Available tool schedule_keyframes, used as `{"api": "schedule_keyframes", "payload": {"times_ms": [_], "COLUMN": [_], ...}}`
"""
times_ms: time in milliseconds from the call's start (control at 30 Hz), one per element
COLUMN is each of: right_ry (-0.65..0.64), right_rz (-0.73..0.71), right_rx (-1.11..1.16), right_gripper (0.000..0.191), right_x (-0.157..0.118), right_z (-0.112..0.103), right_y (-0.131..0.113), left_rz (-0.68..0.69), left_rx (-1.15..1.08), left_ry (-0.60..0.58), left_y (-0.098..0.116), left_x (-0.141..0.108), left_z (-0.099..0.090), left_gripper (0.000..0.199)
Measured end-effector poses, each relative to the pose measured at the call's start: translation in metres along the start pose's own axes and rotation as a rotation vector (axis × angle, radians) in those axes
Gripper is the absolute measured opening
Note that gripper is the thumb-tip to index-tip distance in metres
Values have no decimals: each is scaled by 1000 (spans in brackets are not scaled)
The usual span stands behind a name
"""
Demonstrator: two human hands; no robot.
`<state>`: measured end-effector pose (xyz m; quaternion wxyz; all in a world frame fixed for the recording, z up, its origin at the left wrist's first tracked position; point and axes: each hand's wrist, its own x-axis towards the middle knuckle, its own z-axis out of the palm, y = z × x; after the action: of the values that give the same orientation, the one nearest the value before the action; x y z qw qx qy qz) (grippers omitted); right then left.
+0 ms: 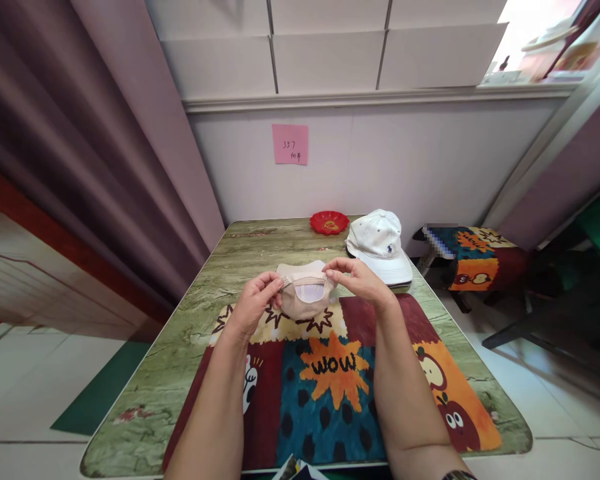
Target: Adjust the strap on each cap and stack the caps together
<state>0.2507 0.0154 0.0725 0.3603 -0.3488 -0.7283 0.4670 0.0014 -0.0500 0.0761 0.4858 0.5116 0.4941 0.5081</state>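
A pale beige-pink cap (299, 309) is between my hands over the back edge of the patterned mat (325, 427). A rounded opening with a lilac-grey area inside shows on its near side. My left hand (255, 298) pinches the cap's left edge between thumb and fingers. On the opposite edge, my right hand (359, 279) grips it with thumb and forefinger. Whether the cap's underside touches the mat, I cannot tell. Just beyond my right hand, a white cap (377, 237) with a small dark emblem rests on the table, brim toward me.
A red scalloped dish (329, 223) stands at the back of the green wood-patterned table (230, 253). Behind it is a wall with a pink note (290, 144). A purple curtain (105, 133) hangs at left. At right is a stool (473, 263) with a matching patterned cover.
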Motion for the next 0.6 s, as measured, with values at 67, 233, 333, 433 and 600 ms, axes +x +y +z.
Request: {"api": "schedule_keyframes", "payload": {"times_ms": [67,233,333,433,600], "right_ry": [1,-12,-45,-85,-221], "right_rz": [3,-1,5,32,31], "right_rx": [-10,-41,-63,-137,-177], "right_gripper": [27,28,34,47,53], "right_x": [0,1,1,0,-1], "right_z": [1,0,-3,-6,-8], "right_y": [0,5,10,13,11], "left_rz": [16,38,30,23,46], "left_rx": [15,26,53,126,339], "left_ry": [29,62,25,-5,-62], "left_y": [-1,-3,0,2,1], "left_x": [0,1,1,0,3], "left_z": [-1,-3,-3,-3,-11], "left_gripper": [29,28,30,31,37]}}
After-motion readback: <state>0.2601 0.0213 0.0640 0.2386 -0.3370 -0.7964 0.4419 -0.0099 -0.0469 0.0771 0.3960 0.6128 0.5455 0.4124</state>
